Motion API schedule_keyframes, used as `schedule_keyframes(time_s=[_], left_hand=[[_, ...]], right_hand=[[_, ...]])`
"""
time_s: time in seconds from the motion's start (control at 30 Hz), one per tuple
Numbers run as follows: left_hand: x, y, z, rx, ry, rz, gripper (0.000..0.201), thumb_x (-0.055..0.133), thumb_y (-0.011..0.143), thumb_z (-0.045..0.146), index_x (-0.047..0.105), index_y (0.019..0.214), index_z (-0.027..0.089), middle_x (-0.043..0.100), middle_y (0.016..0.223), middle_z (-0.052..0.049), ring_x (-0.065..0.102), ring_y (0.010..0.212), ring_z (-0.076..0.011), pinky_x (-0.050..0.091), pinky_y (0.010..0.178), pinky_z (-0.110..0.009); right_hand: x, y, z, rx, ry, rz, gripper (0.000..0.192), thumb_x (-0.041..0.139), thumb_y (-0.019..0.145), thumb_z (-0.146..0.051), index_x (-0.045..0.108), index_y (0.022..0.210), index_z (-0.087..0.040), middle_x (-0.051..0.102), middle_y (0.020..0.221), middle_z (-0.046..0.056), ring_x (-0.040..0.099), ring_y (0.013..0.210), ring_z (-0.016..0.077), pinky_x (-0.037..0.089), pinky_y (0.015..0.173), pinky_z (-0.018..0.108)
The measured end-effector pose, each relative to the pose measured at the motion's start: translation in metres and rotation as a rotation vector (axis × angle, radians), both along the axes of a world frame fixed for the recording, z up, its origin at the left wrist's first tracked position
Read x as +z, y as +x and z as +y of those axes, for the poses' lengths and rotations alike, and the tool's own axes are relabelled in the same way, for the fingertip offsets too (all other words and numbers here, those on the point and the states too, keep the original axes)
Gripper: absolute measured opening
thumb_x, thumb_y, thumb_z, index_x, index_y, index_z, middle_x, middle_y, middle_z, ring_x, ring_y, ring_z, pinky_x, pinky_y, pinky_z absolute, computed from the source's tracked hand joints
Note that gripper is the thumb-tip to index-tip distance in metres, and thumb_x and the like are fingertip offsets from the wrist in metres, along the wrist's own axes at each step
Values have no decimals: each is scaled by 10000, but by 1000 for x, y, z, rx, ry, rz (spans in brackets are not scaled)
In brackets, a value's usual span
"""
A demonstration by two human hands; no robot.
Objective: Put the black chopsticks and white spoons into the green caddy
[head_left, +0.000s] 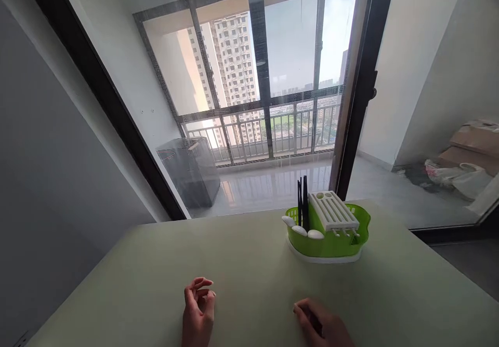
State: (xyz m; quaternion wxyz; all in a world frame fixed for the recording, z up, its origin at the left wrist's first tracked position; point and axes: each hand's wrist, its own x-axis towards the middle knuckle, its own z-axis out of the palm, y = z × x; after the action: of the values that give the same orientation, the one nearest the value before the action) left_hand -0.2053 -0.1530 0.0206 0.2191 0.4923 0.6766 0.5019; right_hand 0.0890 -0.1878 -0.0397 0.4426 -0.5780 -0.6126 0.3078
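Note:
On the pale green table stands a green and white cutlery holder [327, 248], upright on a white base. Black chopsticks [305, 204] rise from its left side, and white spoons [299, 230] hang over the front left rim. My left hand [198, 310] rests on the table left of centre, its fingers loosely curled with a gap between them and the thumb, holding nothing. Below the holder, near the table's front, lies my right hand [322, 323]. Its fingertips and thumb come together, and I see nothing between them. Neither hand touches the holder.
The table [241, 248] reaches back to a glass door with a dark frame [353, 103]. Behind the glass are a dark cabinet-like box [191, 173] and a railing [284, 131]. Cardboard boxes [475, 144] and a white bag [463, 175] lie at the far right.

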Motion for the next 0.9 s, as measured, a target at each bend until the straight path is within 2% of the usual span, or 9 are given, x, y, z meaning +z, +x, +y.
schedule_keyframes(time_s=[0.53, 0.63, 0.7, 0.77, 0.83, 0.9], left_hand=[[-2, 2, -5, -66, -15, 63, 358, 543, 866, 474, 509, 1112, 217, 681, 1080, -97, 689, 908, -254, 558, 813, -405], [-4, 2, -6, -79, -6, 67, 334, 544, 865, 454, 518, 1097, 216, 684, 1072, -95, 692, 879, -248, 558, 797, -396], [-6, 2, -6, -88, -7, 73, 323, 543, 866, 447, 527, 1090, 215, 685, 1070, -97, 693, 861, -246, 560, 788, -393], [-7, 1, -7, -101, -1, 75, 317, 548, 867, 445, 537, 1084, 213, 687, 1064, -98, 697, 867, -246, 561, 799, -393], [-8, 1, -8, -119, 12, 77, 308, 552, 869, 442, 546, 1077, 214, 689, 1058, -96, 700, 885, -246, 562, 813, -390], [-8, 1, -9, -133, 24, 83, 294, 542, 877, 433, 550, 1073, 214, 688, 1054, -94, 700, 897, -243, 560, 828, -390]], right_hand=[[15, 0, -6, 16, -18, -37, 568, 396, 956, -677, 692, 767, -230, 637, 619, -6, 580, 562, 170, 418, 535, 241], [21, 2, -5, 61, 2, -61, 529, 412, 971, -638, 689, 785, -228, 641, 627, -8, 585, 558, 161, 431, 523, 230], [37, 6, -2, 145, 51, -90, 451, 451, 984, -576, 696, 834, -229, 654, 661, -10, 594, 563, 148, 450, 527, 220], [66, 15, 7, 199, 174, -136, 349, 495, 993, -496, 692, 882, -231, 673, 730, -5, 601, 583, 133, 479, 571, 218], [104, 28, 20, 86, 361, -169, 276, 512, 996, -441, 672, 911, -234, 695, 822, 13, 607, 626, 134, 497, 632, 238], [142, 45, 38, -105, 518, -171, 268, 513, 991, -437, 652, 891, -231, 708, 885, 35, 621, 650, 143, 502, 639, 255]])
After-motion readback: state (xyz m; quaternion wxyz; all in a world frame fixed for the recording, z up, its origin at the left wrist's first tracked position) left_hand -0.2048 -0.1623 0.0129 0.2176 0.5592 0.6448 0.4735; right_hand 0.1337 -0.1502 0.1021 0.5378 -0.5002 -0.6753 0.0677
